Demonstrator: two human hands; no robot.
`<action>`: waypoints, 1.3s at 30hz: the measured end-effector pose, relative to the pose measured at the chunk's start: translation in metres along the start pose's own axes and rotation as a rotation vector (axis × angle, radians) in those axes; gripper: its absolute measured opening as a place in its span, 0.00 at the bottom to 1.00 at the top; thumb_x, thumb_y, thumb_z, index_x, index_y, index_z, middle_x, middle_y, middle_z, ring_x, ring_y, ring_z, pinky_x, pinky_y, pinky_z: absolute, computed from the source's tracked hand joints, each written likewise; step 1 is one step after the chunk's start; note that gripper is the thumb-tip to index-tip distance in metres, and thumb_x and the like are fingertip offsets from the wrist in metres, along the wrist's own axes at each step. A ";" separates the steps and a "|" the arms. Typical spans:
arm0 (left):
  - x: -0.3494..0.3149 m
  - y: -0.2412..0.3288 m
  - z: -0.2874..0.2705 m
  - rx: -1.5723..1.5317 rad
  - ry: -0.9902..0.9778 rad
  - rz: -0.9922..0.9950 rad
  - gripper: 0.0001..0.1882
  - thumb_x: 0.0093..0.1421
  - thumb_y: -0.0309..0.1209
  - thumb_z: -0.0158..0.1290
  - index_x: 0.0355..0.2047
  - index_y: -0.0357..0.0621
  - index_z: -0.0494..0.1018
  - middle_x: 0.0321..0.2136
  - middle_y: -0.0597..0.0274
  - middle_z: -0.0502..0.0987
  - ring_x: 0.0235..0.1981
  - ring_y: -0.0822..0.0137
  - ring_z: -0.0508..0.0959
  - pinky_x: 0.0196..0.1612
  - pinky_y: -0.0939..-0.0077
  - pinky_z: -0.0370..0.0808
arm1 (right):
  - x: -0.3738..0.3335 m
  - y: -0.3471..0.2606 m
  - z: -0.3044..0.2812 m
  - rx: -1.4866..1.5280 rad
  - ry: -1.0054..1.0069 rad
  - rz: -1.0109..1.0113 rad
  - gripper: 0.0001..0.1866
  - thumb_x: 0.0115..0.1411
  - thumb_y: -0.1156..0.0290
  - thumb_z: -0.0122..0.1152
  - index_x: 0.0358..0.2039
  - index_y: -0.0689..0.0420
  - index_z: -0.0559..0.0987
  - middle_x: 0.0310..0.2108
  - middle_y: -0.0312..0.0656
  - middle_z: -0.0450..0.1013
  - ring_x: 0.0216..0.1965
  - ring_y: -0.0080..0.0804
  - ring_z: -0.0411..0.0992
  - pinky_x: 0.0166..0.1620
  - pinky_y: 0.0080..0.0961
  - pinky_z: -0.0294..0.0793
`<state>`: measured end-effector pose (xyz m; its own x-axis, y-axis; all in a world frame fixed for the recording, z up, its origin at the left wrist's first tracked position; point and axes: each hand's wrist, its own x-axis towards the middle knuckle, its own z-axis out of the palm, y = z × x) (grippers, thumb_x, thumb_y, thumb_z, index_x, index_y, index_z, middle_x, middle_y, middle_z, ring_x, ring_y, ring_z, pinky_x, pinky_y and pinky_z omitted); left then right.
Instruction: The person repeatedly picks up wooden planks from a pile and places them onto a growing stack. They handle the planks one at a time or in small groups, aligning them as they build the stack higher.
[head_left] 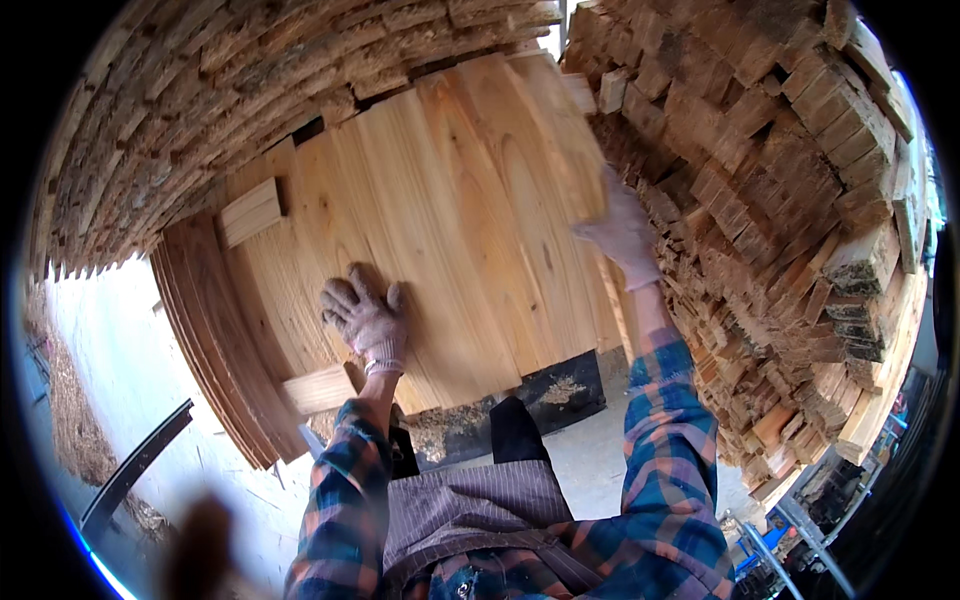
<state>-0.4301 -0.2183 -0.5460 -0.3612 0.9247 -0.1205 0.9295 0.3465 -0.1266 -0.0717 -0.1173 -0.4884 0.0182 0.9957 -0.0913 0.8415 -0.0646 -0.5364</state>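
- Boards of dark brown wood (228, 335), stacked in layers at the left end of long pale-brown wooden planks (460, 230) laid side by side in the middle.
- Short pale wooden block (250, 212), lying on the planks' upper left.
- Left hand (365, 312), in a grey knit glove: grip open, fingers spread on the planks, holding nothing.
- Right hand (624, 235), pale-gloved, blurred, at the planks' right edge; cannot tell how closed its grip is.
- Rough brown wooden offcuts (740, 200), piled just beside it.

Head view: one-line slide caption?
Gloved left hand spread on wooden boards, blurred right hand at their right edge, stacked wood alongside.
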 end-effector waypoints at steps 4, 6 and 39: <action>-0.003 0.001 -0.001 -0.011 -0.043 -0.030 0.41 0.62 0.62 0.34 0.67 0.49 0.49 0.65 0.36 0.49 0.66 0.36 0.45 0.66 0.45 0.43 | -0.085 -0.020 -0.027 0.616 -0.040 0.217 0.48 0.47 0.73 0.65 0.67 0.57 0.52 0.58 0.53 0.64 0.50 0.40 0.72 0.53 0.27 0.74; -0.001 -0.008 0.006 -0.086 0.098 -0.008 0.42 0.60 0.62 0.37 0.66 0.50 0.51 0.64 0.31 0.48 0.65 0.33 0.47 0.64 0.41 0.45 | -0.154 -0.041 -0.021 1.107 0.089 0.570 0.48 0.45 0.77 0.66 0.66 0.57 0.53 0.58 0.48 0.64 0.48 0.38 0.73 0.53 0.25 0.74; -0.049 -0.176 0.013 -0.225 0.277 0.147 0.22 0.63 0.44 0.43 0.53 0.47 0.68 0.52 0.52 0.69 0.56 0.49 0.66 0.60 0.56 0.60 | -0.154 -0.121 0.080 -0.850 -0.492 -0.628 0.48 0.43 0.72 0.66 0.65 0.33 0.57 0.51 0.49 0.64 0.52 0.47 0.65 0.55 0.41 0.66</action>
<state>-0.5768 -0.3267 -0.5304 -0.2169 0.9641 0.1533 0.9743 0.2041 0.0950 -0.2194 -0.2688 -0.4771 -0.5845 0.6913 -0.4248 0.7224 0.6817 0.1155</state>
